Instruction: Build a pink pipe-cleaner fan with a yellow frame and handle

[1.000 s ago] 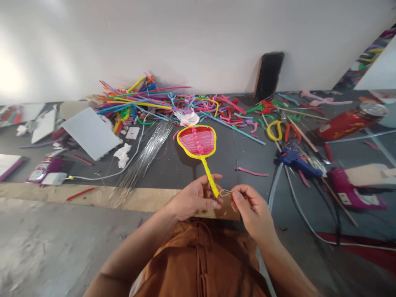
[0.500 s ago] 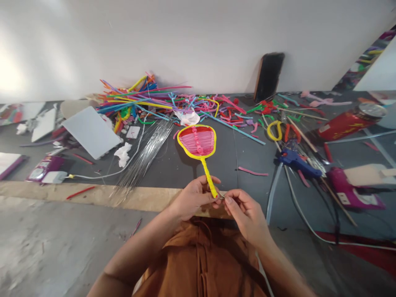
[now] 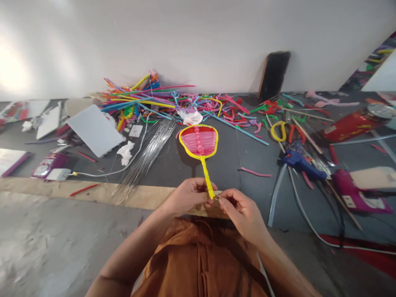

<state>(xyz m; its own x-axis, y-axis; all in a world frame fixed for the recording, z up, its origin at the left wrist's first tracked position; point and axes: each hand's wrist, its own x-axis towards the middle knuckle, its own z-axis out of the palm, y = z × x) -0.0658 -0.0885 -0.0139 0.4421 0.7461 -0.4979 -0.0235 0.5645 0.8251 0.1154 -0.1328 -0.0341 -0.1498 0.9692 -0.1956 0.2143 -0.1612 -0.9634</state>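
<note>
A paddle-shaped pipe-cleaner fan [image 3: 208, 145] has a yellow outline, a pink and red filling and a row of pink beads down its middle. Its yellow-wrapped handle [image 3: 207, 175] points down toward me. My left hand [image 3: 187, 197] is closed around the lower handle, with the fan tilted up above the table edge. Beside the handle's bottom end, my right hand [image 3: 243, 210] pinches a thin wire [image 3: 218, 197] between thumb and forefinger. Where the wire enters the handle is too small to make out.
Pipe cleaners [image 3: 145, 99] lie heaped along the wall. A bundle of thin wires [image 3: 148, 152] lies left of the fan. On the right are a blue glue gun [image 3: 301, 163], yellow-handled pliers [image 3: 278, 131], a red can [image 3: 352, 123] and a leaning phone [image 3: 274, 76].
My right hand has shifted slightly left, and the handle's lower end sits a little further left between my hands. The whole view has slid slightly. Both grips stay the same.
</note>
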